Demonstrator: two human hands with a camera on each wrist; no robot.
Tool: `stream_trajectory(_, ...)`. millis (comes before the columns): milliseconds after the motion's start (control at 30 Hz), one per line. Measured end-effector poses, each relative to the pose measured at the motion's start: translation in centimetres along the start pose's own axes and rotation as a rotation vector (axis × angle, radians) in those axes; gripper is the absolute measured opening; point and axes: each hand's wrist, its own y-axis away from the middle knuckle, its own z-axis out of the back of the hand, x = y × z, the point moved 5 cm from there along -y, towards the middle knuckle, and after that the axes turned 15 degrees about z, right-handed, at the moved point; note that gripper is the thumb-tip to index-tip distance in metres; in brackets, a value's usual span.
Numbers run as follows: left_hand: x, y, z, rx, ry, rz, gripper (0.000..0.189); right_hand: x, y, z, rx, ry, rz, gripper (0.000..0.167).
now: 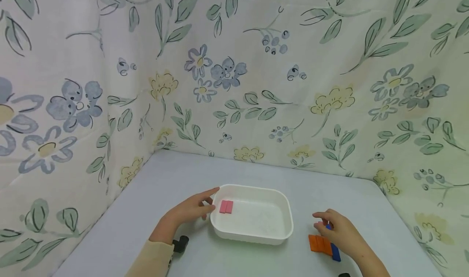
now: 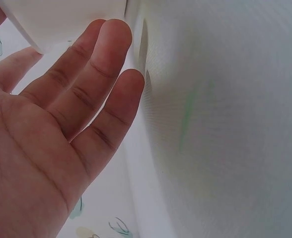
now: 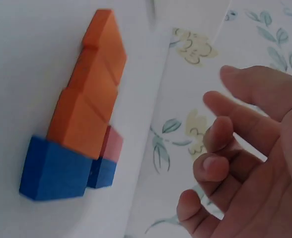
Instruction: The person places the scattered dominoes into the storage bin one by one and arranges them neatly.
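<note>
A white plastic tray [image 1: 260, 218], shallow with rounded corners, sits on a pale table [image 1: 190, 163]. Inside it, two pink blocks [image 1: 226, 207] lie side by side near the left wall; the rest of the tray's floor is bare.

A person's left hand [image 1: 191, 207] is at the tray's left edge, fingers straight and spread, with the fingertips at the rim. The right hand [image 1: 338, 231] hovers over a small group of blocks to the right of the tray; its thumb and fingers are apart, loosely bent, and grip nothing.

In that group, three orange blocks [image 1: 320, 244] form a touching row. A blue block [image 1: 335, 252] stands at the row's right end, and just behind are a pink piece [image 3: 112, 144] and a second blue piece [image 3: 104, 172].

White tabletop separates the tray from this group, and a broader band runs behind the tray to the table's far edge, where floral cloth [image 1: 256, 81] rises. More cloth borders the left edge.
</note>
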Motion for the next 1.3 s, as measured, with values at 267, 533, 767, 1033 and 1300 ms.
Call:
stream_trajectory(267, 0.0, 0.0, 0.1, -0.002, 0.002, 0.019, 0.063, -3.3, 0.4, -0.3, 0.089, 0.035, -0.127, 0.039)
stream_trajectory(533, 0.1, -0.1, 0.0, -0.003, 0.01, 0.0, 0.063, -5.6, 0.4, -1.2, 0.151, 0.025, -0.212, 0.04)
stream_trajectory(767, 0.1, -0.2, -0.1, 0.006, 0.01, 0.014, 0.063, -5.8, 0.5, -1.5, 0.158, 0.037, -0.225, 0.04)
stream_trajectory(1033, 0.2, -0.1, -0.2, -0.007, 0.003, 0.024, 0.063, -6.3, 0.5, -1.6, 0.152, 0.009, -0.253, 0.05)
stream_trajectory(1300, 0.2, -0.2, -0.2, -0.008, -0.002, 0.02, 0.063, -6.5, 0.5, -1.9, 0.159, 0.011, -0.247, 0.057)
